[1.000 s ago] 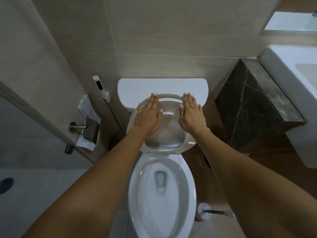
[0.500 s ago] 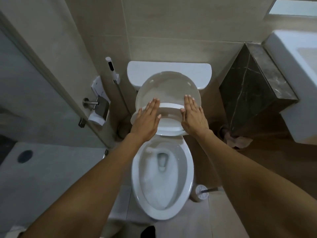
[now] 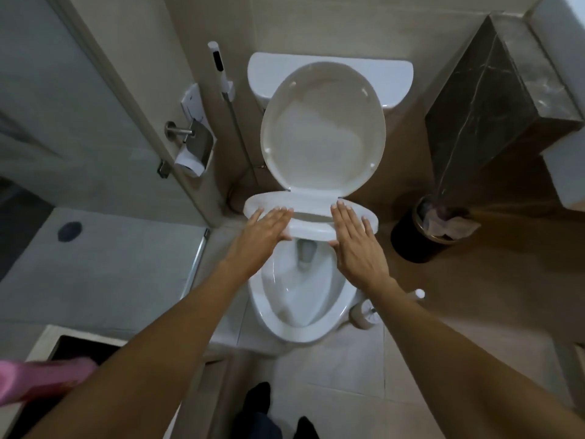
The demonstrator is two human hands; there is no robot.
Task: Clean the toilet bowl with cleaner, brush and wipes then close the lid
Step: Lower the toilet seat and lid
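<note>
Your left hand (image 3: 264, 229) and right hand (image 3: 356, 239) lie flat at the centre of the frame, fingers straight and close together, palms down on the seat ring (image 3: 311, 218). Neither hand curls round it; you steady it by pressure from above, one hand on each side, which keeps the ring level on its hinge.

The ring hangs part-way down over the back of the toilet bowl (image 3: 300, 312), apart from the rim at its front. The lid (image 3: 323, 128) stands upright above it, against the tank (image 3: 395, 80) in the upper centre. It is judged that you are lowering the ring first, with the lid to follow.

The bowl is open below your hands and looks wet and white; whether cleaner remains cannot be told.

The brush holder (image 3: 364, 315) stands on the floor just beside the bowl, right of centre. A dark waste bin (image 3: 411, 242) with crumpled paper sits further right. A pink object (image 3: 41, 378) at lower left is blurred; its kind cannot be told.
</note>
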